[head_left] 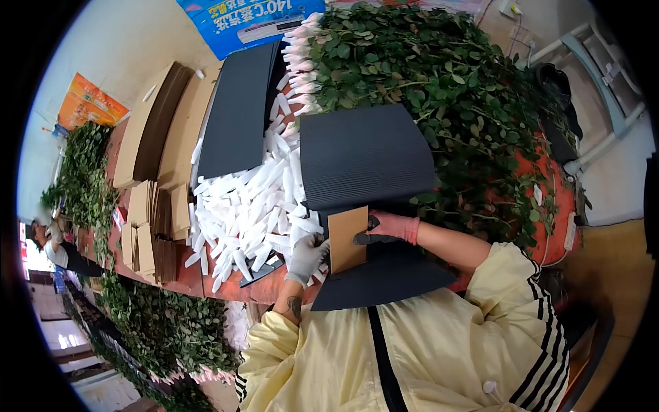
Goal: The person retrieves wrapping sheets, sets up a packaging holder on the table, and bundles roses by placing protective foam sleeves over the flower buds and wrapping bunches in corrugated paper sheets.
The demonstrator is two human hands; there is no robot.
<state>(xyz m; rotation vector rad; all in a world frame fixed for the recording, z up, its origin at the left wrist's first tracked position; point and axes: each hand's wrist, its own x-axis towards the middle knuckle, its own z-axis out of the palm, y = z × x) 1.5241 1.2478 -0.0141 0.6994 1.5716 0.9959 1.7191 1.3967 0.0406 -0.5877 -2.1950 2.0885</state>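
Note:
A small rectangular piece of brown cardboard (348,242) stands upright over a dark sheet (391,278) lying in front of my torso. My right hand (388,228), in a pink and dark glove, grips the cardboard's right edge. On its left edge is my left hand (307,258), in a white-grey glove, fingers curled against the cardboard; some fingertips are hidden. Just beyond both hands sits a stack of black corrugated sheets (367,154). Many white mesh sleeves (250,206) lie heaped beside my left hand.
Leafy rose stems (425,75) pile up at the back right, blooms in white sleeves. Long black sheets (240,110), cardboard strips (154,123) and smaller cardboard pieces (141,237) stand to the left. A dark phone-like object (262,272) lies near the edge. Another person's arm (72,257) shows far left.

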